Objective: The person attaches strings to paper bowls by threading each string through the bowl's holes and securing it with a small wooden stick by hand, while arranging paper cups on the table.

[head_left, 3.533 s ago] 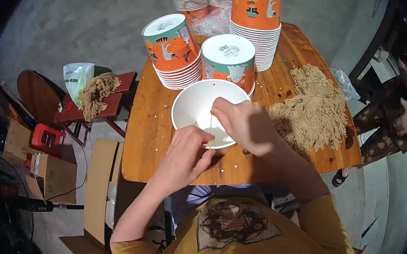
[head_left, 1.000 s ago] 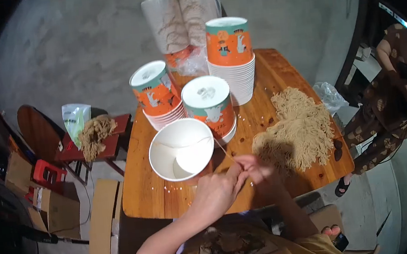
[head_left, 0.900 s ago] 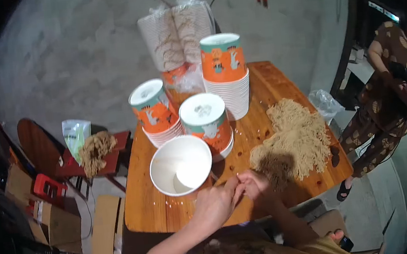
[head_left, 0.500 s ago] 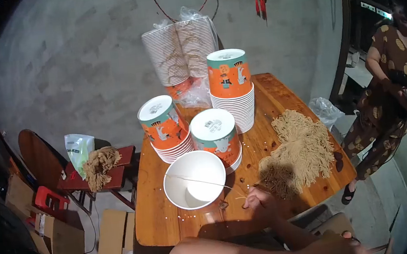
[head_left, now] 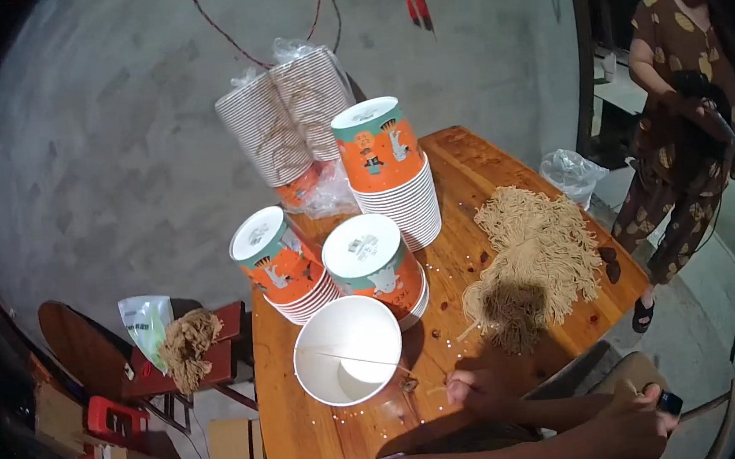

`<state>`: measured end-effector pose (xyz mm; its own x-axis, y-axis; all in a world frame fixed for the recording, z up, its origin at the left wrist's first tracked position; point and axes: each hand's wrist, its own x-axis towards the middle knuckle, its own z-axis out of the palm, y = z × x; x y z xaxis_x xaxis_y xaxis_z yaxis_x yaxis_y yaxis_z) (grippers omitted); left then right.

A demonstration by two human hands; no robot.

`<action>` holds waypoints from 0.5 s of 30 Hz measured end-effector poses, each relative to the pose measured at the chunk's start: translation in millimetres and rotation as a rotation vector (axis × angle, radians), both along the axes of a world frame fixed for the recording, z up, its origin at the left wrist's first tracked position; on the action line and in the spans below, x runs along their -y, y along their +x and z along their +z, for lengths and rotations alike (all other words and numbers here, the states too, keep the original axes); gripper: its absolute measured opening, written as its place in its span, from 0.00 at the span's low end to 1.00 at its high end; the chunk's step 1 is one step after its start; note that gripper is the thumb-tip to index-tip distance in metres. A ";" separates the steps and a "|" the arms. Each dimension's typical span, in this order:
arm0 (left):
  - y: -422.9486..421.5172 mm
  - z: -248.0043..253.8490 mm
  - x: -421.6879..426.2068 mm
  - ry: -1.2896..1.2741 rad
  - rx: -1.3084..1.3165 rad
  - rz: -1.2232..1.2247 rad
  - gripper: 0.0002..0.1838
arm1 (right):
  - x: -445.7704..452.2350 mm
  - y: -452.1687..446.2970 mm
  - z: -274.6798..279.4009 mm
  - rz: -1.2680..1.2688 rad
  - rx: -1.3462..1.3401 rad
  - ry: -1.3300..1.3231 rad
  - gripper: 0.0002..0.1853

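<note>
The right hand (head_left: 473, 393) is curled closed, its hold unclear, with the paper bowl (head_left: 347, 351) and string (head_left: 358, 359) to its left, while the left hand (head_left: 639, 423), grip also unclear, is beside a small dark object (head_left: 670, 403).

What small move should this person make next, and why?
Probably bring the left hand over to the right hand, beside the strand. The strand crosses the white bowl's mouth and passes its rim towards the curled right hand, while the left reaches well off to the right, past the table's edge.
</note>
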<state>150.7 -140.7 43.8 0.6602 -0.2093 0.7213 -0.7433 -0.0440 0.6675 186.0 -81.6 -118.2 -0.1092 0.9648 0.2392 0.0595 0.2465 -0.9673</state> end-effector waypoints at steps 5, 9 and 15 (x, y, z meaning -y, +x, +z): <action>10.0 8.2 -15.4 0.174 -0.211 -0.091 0.16 | -3.6 -7.2 7.9 0.098 0.089 -0.075 0.13; 51.7 -23.6 -8.3 0.320 -0.473 -0.375 0.18 | -9.0 -26.3 23.1 -0.010 -0.058 0.045 0.12; 32.4 -54.8 13.3 -0.046 -0.503 -0.286 0.21 | -15.4 -32.6 21.9 -0.189 -0.153 0.180 0.15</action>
<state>183.1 -154.0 -11.0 0.8459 -0.4055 0.3466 -0.3127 0.1495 0.9380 153.3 -66.1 -96.4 0.1183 0.9054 0.4077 -0.0223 0.4129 -0.9105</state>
